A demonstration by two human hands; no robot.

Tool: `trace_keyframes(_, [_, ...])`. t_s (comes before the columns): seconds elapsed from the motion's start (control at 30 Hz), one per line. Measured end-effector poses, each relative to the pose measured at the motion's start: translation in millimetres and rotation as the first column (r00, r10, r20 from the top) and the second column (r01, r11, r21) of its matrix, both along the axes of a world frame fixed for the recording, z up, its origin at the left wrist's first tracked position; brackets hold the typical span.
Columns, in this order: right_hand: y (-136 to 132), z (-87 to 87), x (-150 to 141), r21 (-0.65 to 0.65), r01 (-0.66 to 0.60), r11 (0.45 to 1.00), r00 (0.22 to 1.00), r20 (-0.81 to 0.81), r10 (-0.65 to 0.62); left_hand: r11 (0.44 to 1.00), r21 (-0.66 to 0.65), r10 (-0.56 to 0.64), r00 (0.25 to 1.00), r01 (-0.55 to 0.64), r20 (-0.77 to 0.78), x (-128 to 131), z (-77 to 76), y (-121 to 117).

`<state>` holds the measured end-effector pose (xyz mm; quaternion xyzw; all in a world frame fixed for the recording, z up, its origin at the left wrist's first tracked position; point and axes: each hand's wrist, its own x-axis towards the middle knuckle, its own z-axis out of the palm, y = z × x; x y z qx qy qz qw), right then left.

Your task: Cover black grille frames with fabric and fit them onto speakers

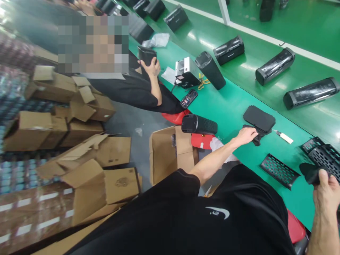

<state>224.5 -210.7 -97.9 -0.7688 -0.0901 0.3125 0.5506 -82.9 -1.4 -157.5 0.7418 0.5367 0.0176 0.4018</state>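
My left hand (247, 136) is closed, fingertips at a small heap of thin black pieces (258, 137). Whether one of them is in its fingers cannot be made out. Just beyond lies a stack of black rounded sheets (259, 118). On the right, my right hand (327, 187) grips a black curved piece (311, 173) between thumb and fingers; its exact kind is unclear. Near that hand, a perforated black speaker grille (279, 170) lies on the green table (249, 159), and more grilles (325, 156) are piled at the table's right end.
A white-handled tool (285, 137) lies past the sheets. Black cylindrical speakers (275, 65) rest on the green conveyor belt (247, 85). A co-worker's hand (151, 67) holds a black part on the left. Open cardboard boxes (164, 152) stand on the floor.
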Motion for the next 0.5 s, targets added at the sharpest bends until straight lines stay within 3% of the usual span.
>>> trace_keyframes(0.1, [-5.2,9.6,-11.8,-0.022,-0.19,0.981,0.977,-0.099,0.187,0.999,0.034,0.005,0.997,-0.002,-0.074,-3.5,-4.6,0.4])
trace_keyframes(0.27, [-5.6,19.1,-46.6,-0.076,-0.506,0.859,0.848,-0.225,0.48,0.993,0.1,0.08,0.977,-0.061,-0.199,-15.8,-11.6,-6.6])
trace_keyframes(0.4, [1.8,-0.4,-66.1,-0.189,-0.596,0.78,0.802,-0.195,0.565,0.982,0.158,0.138,0.964,-0.104,-0.227,-19.5,-16.9,-10.8])
trace_keyframes(0.5, [0.9,-23.3,-65.5,-0.355,-0.558,0.751,0.819,-0.086,0.567,0.963,0.225,0.196,0.962,-0.152,-0.19,-17.6,-22.6,-14.3])
